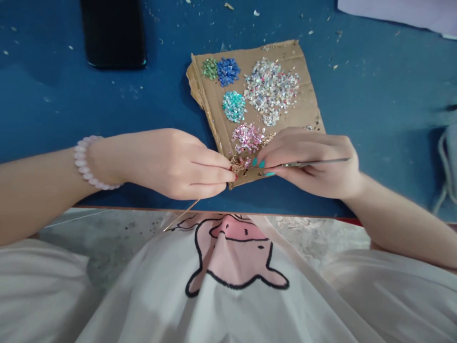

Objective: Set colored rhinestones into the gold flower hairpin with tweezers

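Blue worktop (385, 105), specked with scraps; dark phone (112, 33) far left, grey floor (310, 236) past the near edge. Cardboard (213, 102) mid-worktop carries chip piles: green, blue, teal, pink, plus a big silvery one (272, 85) far right. Main piece: small gold ornament (237, 164), over the cardboard's near left corner, detail too fine to read. Hands: left hand (182, 166) closed on it from the left, thin gold rod (182, 214) poking out nearside. Right hand (319, 152) closed round slim metal tool (317, 163), just right of ornament.
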The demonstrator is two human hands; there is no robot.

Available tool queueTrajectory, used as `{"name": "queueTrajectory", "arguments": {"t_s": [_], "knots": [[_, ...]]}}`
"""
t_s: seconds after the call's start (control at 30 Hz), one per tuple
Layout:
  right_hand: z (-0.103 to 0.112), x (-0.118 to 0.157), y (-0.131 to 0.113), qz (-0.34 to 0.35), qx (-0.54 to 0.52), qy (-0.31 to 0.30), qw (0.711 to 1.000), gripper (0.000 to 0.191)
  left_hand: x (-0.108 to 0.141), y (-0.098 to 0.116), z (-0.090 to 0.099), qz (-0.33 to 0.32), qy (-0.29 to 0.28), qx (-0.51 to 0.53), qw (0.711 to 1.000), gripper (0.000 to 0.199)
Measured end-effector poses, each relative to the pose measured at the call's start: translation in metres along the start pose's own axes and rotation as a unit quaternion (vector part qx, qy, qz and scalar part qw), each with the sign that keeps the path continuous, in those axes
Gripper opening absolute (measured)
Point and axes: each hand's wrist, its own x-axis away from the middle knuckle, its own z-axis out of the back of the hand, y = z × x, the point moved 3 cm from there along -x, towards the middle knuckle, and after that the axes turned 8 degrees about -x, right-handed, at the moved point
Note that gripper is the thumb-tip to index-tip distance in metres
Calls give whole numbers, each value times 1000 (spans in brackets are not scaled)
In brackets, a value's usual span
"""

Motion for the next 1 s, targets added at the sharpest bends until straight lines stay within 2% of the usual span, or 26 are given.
{"name": "queueTrajectory", "arguments": {"t_s": [0.37, 0.53, 0.77, 1.0], "knots": [[-5, -2, -2, -1, 13, -6, 1000, 15, -1, -1, -1, 19, -27, 24, 999, 37], [-5, 0, 0, 0, 3, 12, 1000, 13, -3, -2, 0, 49, -40, 52, 997, 35], [-4, -1, -1, 7, 10, -2, 1000, 18, 1, -1, -3, -5, -30, -12, 999, 39], [-4, 1, 0, -11, 15, -6, 1000, 13, -1, -2, -3, 28, -46, 26, 998, 39]]}}
